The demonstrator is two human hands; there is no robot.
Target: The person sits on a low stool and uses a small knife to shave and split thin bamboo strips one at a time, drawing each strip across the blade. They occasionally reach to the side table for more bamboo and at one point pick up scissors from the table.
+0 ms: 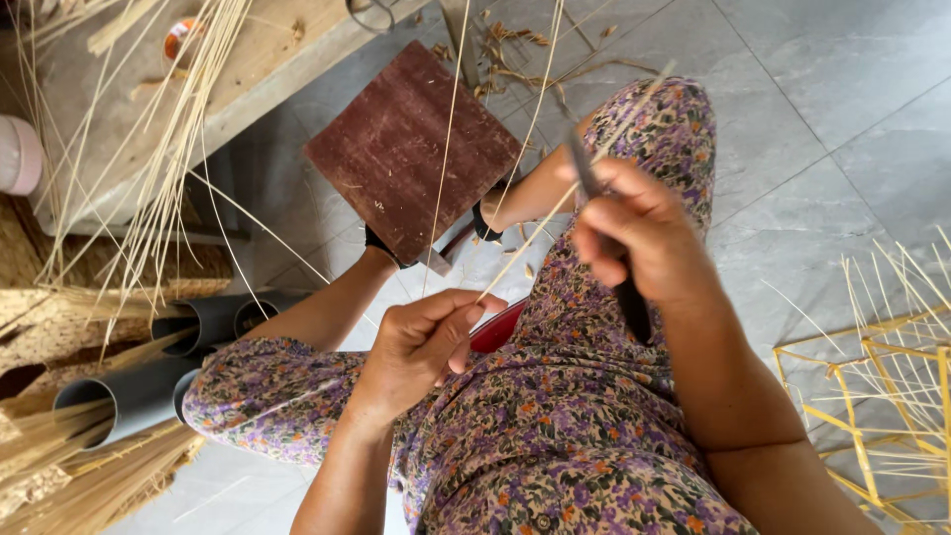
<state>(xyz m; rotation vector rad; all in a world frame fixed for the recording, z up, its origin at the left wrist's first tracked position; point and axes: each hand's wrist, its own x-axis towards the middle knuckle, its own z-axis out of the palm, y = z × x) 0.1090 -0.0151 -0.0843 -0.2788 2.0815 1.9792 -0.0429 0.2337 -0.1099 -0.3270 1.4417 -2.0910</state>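
Note:
My left hand pinches the near end of a thin pale bamboo strip that slants up to the right across my lap. My right hand grips a dark-handled knife, its blade pointing up and lying against the strip near my right knee. I sit low, in floral-print trousers, with both knees spread apart. A brown square board lies on the grey tiled floor between my feet.
Long bamboo strips lean over a wooden plank at top left. Grey plastic pipes holding strip bundles lie at the left. A yellow bamboo frame stands at the right. Shavings litter the tiles ahead. A red object sits under my leg.

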